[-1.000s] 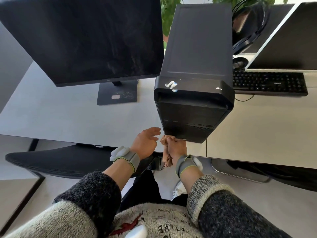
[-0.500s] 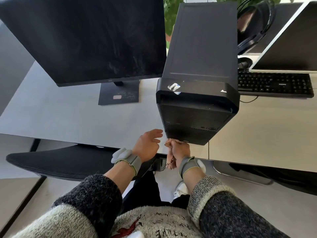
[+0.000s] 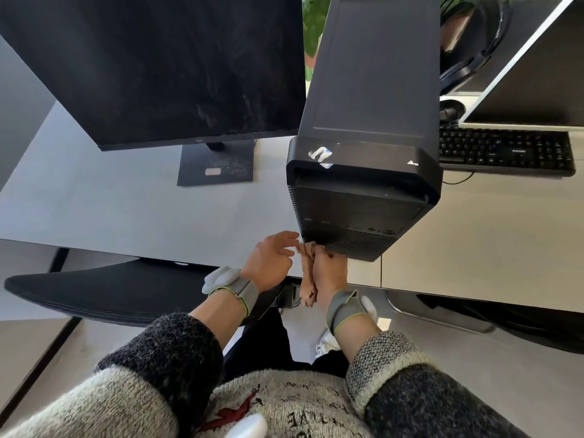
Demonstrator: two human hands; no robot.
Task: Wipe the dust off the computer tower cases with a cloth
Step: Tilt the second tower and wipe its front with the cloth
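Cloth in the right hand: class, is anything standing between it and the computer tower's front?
Nothing visible. The right hand grips the cloth right at the tower's lower front edge; the left hand hovers open beside it, to the left, not between.

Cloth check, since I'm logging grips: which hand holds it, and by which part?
The right hand grips the cloth by its bunched upper end, against the tower case's lower front; the rest hangs down. The left hand holds nothing.

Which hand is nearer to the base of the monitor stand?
Left. The left hand is just below and right of the stand base; the right hand, holding the cloth, is farther right, by the computer tower.
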